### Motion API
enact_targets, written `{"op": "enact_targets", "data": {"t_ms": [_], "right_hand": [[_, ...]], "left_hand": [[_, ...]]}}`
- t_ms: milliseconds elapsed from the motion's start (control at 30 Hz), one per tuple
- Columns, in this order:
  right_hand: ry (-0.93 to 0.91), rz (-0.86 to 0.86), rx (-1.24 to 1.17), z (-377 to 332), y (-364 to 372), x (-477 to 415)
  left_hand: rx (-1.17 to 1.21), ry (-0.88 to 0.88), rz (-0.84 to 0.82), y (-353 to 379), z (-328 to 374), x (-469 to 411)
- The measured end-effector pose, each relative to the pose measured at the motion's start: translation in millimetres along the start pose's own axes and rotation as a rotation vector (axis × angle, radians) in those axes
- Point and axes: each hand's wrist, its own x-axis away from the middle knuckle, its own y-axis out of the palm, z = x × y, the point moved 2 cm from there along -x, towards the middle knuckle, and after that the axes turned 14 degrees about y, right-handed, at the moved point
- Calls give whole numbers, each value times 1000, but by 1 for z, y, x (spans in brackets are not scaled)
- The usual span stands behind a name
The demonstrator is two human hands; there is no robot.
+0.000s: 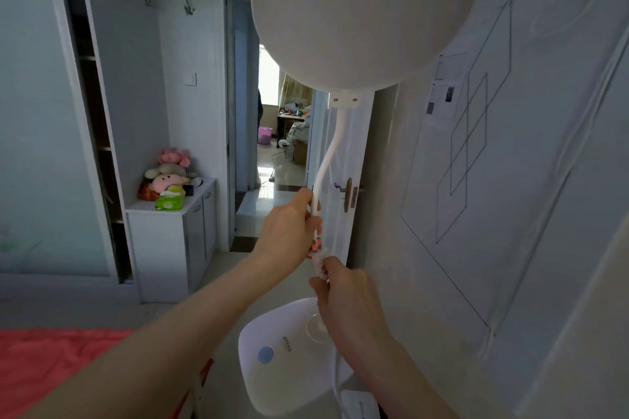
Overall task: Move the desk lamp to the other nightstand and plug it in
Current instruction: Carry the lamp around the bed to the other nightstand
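1. The lamp (pixel 360 17) is white and held up in the air by 2 hands, clear of any surface. Its round head fills the view above both hands.
2. Left hand (pixel 292 224): fingers wrapped tight round the thin curved stem (pixel 328 150), low on its length. The red nails show on the far side of the stem.
3. Right hand (pixel 347 299): just below the left hand and almost touching it. Thumb and fingers are pinched on a small white piece (pixel 320 265) at the stem. It cannot be told whether this is a plug or part of the stem.
4. The lamp's base (pixel 282 360) hangs directly below the right hand, tilted toward the camera. It carries 1 round blue button (pixel 265 354) and a small grey printed mark (pixel 285 343) beside it; the mark is too small to read.
5. A white cord (pixel 337 381) runs down under the right wrist.
6. Left of the left forearm lies a red bedspread (pixel 51 367).
7. Beyond and left of the left hand stands a low white cabinet (pixel 197 231) with plush toys (pixel 166 177) and a green pack (pixel 170 198) on top. A wall switch (pixel 190 79) sits above it.
8. Behind the hands a white door (pixel 340 146) with a brass handle (pixel 347 194) stands open.
9. Right of the hands, the wall bears line-drawn diamonds (pixel 476 112) and a printed sheet (pixel 446 92); its text is not legible.
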Motion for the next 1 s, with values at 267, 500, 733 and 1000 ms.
{"op": "enact_targets", "data": {"t_ms": [267, 500, 733, 1000], "right_hand": [[-13, 4, 7, -23, 39, -48], [-30, 8, -1, -19, 58, -83], [-87, -19, 4, 13, 66, -149], [-113, -54, 17, 53, 62, -224]], "left_hand": [[-32, 2, 5, -9, -57, -40], [5, -5, 28, 4, -88, -70], [-55, -14, 60, 39, -103, -127], [-90, -21, 112, 82, -110, -192]]}}
